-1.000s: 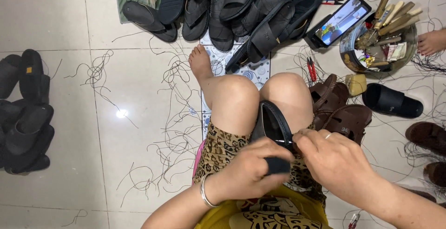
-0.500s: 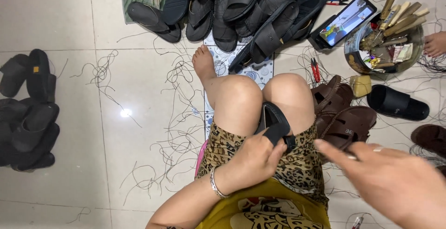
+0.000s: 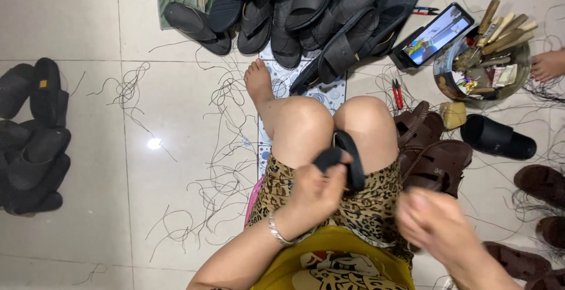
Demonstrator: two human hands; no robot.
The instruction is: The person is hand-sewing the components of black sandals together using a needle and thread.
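— What's nearest?

— The right hand [image 3: 438, 225], blurred and low at the right; I cannot tell whether it is open or closed, and it seems to hold nothing. The left hand [image 3: 315, 190] is clenched on a black sandal [image 3: 347, 157], which lies in the lap between the knees.

— How would that sandal handle?

— Light, I'd judge, and bendy, like rubber or foam; the strap looks soft. The sole edge near the strap seems the firmest place to hold.

— Beyond it?

— Brown sandals [image 3: 432, 149] just beside the right knee, then a round bowl [image 3: 448, 84] holding wooden-handled tools [image 3: 500, 28] and small packets. A phone [image 3: 434, 34] leans beside it. Farthest, a pile of black sandals [image 3: 306, 7].
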